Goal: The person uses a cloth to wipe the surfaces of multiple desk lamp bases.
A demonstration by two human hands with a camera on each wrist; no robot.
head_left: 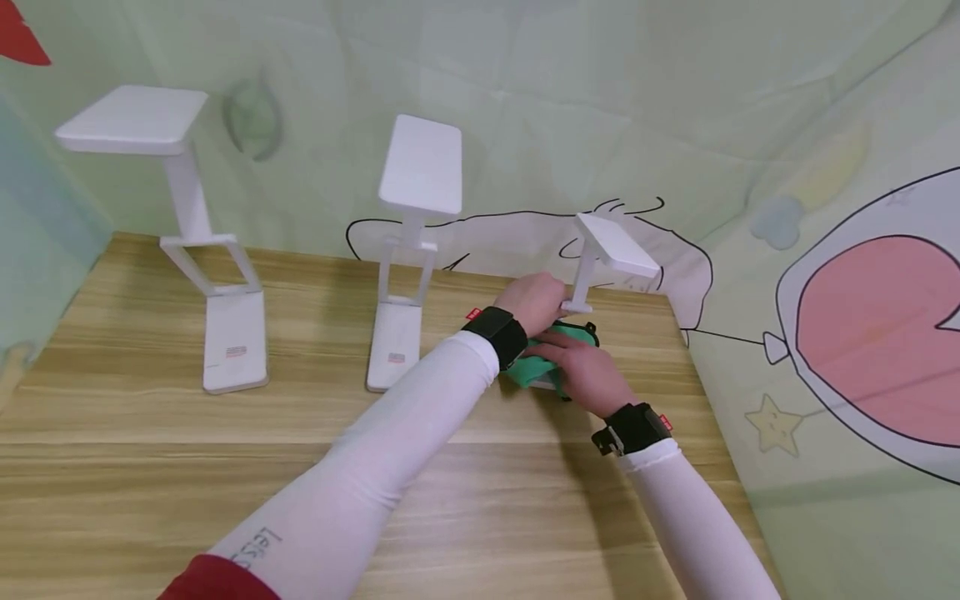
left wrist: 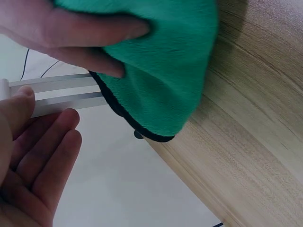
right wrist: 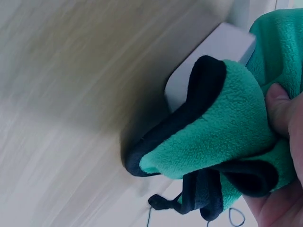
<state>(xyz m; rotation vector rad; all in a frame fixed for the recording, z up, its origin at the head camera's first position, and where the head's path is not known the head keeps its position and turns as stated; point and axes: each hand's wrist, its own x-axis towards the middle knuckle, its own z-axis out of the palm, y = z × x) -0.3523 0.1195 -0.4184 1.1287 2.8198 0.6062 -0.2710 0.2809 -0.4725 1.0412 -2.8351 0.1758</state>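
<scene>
At the right end of the table stands a white folding desk lamp (head_left: 617, 246), its base mostly hidden. My left hand (head_left: 534, 302) pinches the lamp's thin double-bar stem (left wrist: 71, 100) between thumb and index finger, as the left wrist view shows. With my right hand (head_left: 600, 379) I hold a green cloth (right wrist: 218, 127) with black edging, the thumb lying on top of it. This cloth is draped over the lamp's white base (right wrist: 213, 54), and one end of the base sticks out beneath it in the right wrist view.
Two similar white lamps stand unfolded on the wooden table (head_left: 300, 492): one lamp (head_left: 236, 342) at the far left, another lamp (head_left: 395, 346) near the middle. A printed fabric wall (head_left: 525, 150) rises behind the table and along its right side.
</scene>
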